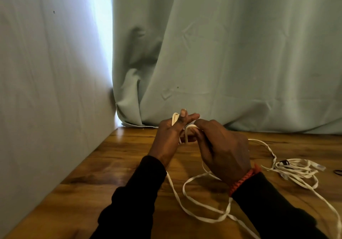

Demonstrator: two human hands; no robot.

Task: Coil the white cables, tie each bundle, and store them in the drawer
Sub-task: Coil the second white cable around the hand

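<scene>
Both hands, left hand (171,133) and right hand (222,146), pinch flat white cable (201,218) loops together, slack trailing toward 4 o'clock across the counter (111,164).

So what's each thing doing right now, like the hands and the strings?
Left hand: holds up a few coiled loops of the flat white cable.
Right hand: pinches a loop of the same cable.
Flat white cable: mostly loose, trailing across the wooden table.
Tangled white cable pile: lying untied on the table.
Pale green curtain: hanging shut.
</scene>
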